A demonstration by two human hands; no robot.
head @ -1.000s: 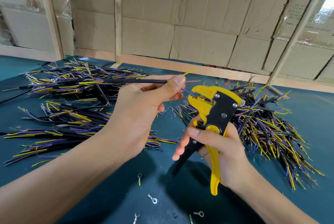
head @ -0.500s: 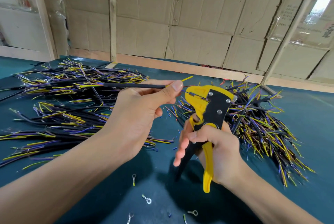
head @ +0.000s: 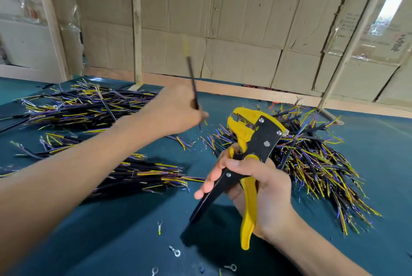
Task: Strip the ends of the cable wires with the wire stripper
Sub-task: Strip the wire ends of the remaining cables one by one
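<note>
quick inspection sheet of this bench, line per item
surface: dark teal mat
job's things: yellow and black wire stripper, handles spread; one black cable, blurred, pointing up
clutter: loose ring terminals and insulation bits on the mat
hands: left hand grips the cable; right hand holds the stripper
cables: left pile; right pile; yellow and purple wire ends
surroundings: cardboard wall behind, wooden battens

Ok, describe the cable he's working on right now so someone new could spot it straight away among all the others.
Start at the teal table, with heaps of cables left and right. Between them, the left hand is raised above the surface, gripping one black cable. It alone stands upright against the cardboard wall; every other cable lies flat in a pile.
</note>
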